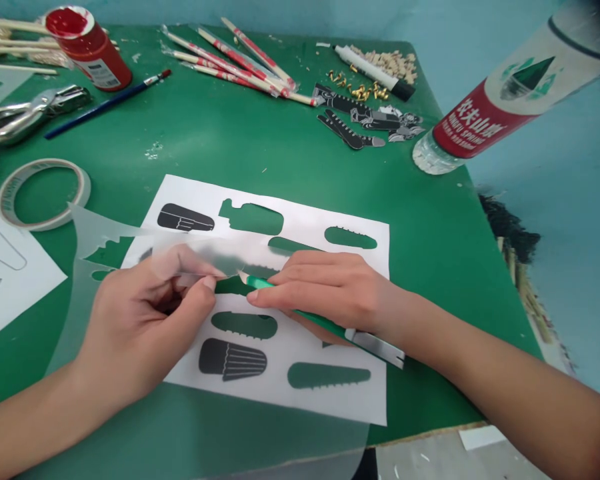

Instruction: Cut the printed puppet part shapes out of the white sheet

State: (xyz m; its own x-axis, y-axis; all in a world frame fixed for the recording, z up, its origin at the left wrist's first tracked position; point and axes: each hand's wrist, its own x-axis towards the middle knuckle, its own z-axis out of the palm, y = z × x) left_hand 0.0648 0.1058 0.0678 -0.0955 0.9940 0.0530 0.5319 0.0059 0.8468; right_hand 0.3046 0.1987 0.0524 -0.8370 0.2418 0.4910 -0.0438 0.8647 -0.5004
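Note:
In the middle of the table, my right hand (330, 283) grips a green craft knife (325, 323), its tip pointing left. My left hand (147, 313) pinches the edge of a translucent plastic sheet (220, 433) between thumb and forefinger, close to the knife tip. Whether the blade touches the sheet, I cannot tell. Beneath both hands lies a white paper (305, 210) with several shapes cut out and green showing through. Black printed shapes, such as a ribbed one (234, 359), remain on it. My hands hide part of the paper.
The green table (180, 143) holds a tape roll (83, 193), hole punch (35, 117), paintbrush (105, 105) and open red paint bottle (97, 57). Farther back are wrapped chopsticks (240, 60), a marker (373, 70), brass fasteners (360, 90) and black cut-outs (343, 103). A water bottle (480, 113) stands right.

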